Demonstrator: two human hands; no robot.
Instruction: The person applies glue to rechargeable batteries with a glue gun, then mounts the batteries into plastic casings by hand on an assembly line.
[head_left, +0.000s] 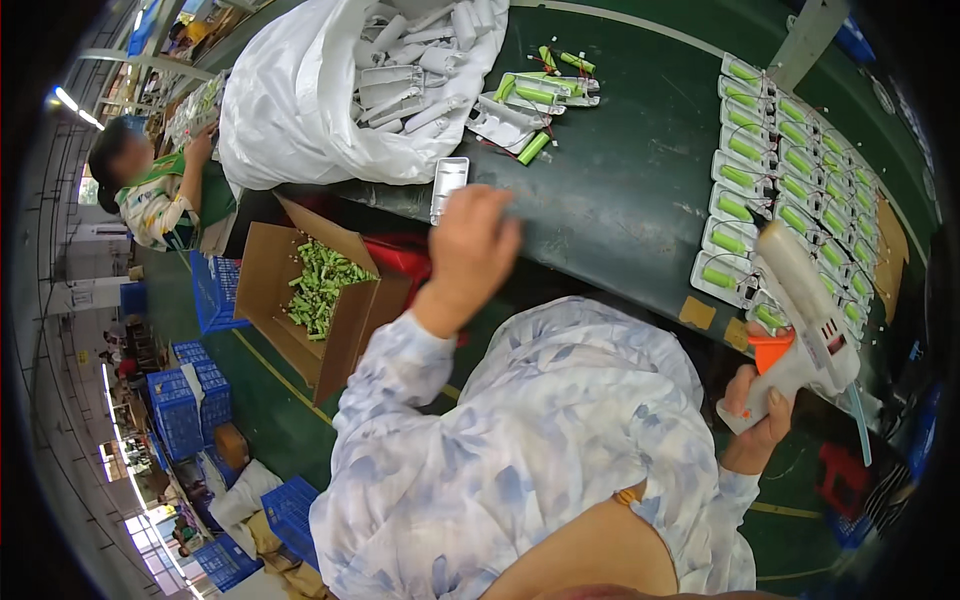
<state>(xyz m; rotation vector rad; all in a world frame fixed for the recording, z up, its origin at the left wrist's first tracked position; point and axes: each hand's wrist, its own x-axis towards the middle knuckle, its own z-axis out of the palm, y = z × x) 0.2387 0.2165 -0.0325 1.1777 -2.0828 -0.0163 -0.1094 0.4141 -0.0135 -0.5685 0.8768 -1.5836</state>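
My left hand (472,250) is over the near edge of the dark work table, fingers bent and partly smeared by motion. It overlaps the right side of an empty white plastic battery case (449,190); whether it grips the case is unclear. My right hand (757,425) is wrapped round the handle of a white hot glue gun (815,345) with an orange trigger (768,350). A bluish glue stick (860,425) sticks out of its rear end. The nozzle points up over rows of white cases with green batteries (735,175) on the right of the table.
A large white sack (290,100) of empty cases stands at the back left. Beside it lie loose green batteries (535,148) and cases with wires. A cardboard box (345,345) of green pieces is left of me, near blue crates (190,400). Another person (160,195) works farther left.
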